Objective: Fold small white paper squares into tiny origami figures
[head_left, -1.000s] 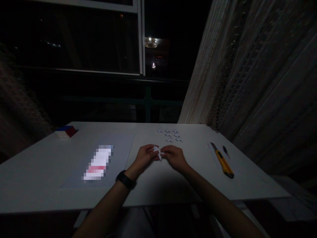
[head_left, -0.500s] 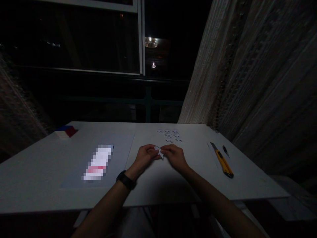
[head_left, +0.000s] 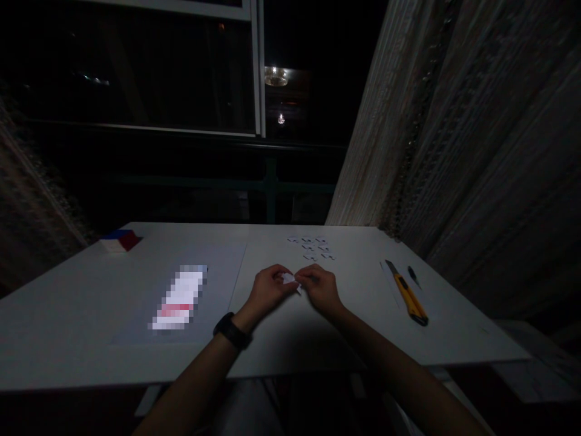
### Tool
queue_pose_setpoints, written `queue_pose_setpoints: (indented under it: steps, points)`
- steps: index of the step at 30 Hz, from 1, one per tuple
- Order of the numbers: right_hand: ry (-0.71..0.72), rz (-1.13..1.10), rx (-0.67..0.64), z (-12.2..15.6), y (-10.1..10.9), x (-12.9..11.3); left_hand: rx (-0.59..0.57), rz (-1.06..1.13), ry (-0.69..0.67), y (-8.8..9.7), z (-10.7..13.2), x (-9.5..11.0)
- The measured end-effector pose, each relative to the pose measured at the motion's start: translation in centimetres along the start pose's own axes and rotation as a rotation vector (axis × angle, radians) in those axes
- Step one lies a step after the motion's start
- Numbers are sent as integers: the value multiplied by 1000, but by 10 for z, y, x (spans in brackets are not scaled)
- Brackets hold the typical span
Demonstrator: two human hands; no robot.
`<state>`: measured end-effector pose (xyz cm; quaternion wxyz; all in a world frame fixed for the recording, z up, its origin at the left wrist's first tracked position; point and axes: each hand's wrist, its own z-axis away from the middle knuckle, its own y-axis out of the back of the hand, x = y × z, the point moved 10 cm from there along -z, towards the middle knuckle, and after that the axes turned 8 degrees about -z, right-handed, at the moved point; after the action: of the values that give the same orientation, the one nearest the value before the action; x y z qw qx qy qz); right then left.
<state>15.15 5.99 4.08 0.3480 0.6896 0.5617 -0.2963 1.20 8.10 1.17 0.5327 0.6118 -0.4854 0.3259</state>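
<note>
Between my two hands is a small piece of white paper (head_left: 288, 278), held just above the table. My left hand (head_left: 271, 288), with a dark watch on its wrist, is closed on the paper's left side. Thumb and fingers of my right hand (head_left: 320, 287) pinch its right edge. A pointed corner of the paper sticks out below the fingertips; the rest is mostly hidden. Several small paper pieces with dark marks (head_left: 309, 248) lie in short rows beyond my hands.
On the white table (head_left: 281, 348), a yellow utility knife (head_left: 410, 297) and a small dark pen-like object (head_left: 414, 276) lie at the right. At the left are a lit, blurred-out screen (head_left: 180, 297) on a pale sheet (head_left: 136, 324) and a coloured block (head_left: 120, 240).
My left thumb has moved right across the paper, covering more of it. The paper has shifted slightly between my fingers. The things on the table stay in place.
</note>
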Motion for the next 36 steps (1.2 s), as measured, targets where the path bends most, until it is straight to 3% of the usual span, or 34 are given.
queue_pose_setpoints:
  steps: [4,9,21,36]
  points:
    - [108,6,-53,2,-6,-14,52,-199,-123,4,3,11]
    - [161,-19,-89,2,-9,-21,65,-159,-95,7,3,9]
    - [-216,-76,46,3,-4,14,60,-16,-34,10,1,2]
    - [-289,-141,77,5,-7,24,33,186,112,2,4,-3]
